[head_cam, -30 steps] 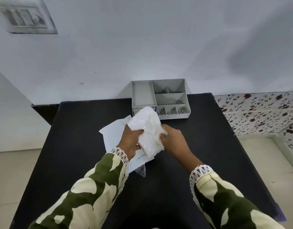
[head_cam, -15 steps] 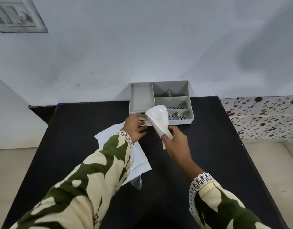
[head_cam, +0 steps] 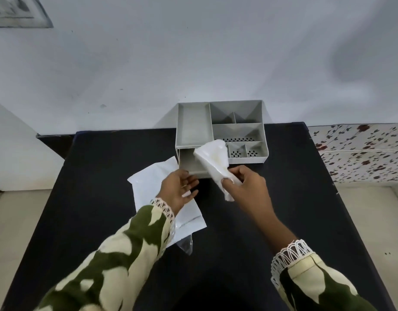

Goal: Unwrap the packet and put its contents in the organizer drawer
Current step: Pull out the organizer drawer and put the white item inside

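Right hand (head_cam: 247, 187) with 1 white cloth (head_cam: 216, 162), over 1 drawer (head_cam: 189, 162).

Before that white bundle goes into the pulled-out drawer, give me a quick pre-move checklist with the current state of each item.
1. Drawer pulled out of the organizer: ok, its open tray shows at the lower left front.
2. Drawer free of clutter: ok for the visible part; its right side is hidden behind the bundle.
3. White bundle gripped: ok, the right hand pinches its lower end.
4. Bundle over the drawer: ok, its upper end hangs over the drawer's right side.
5. Left hand out of the way: not ok, its open fingers sit at the drawer's front edge.
6. Empty wrapper clear of the drawer: ok, flat on the black table.
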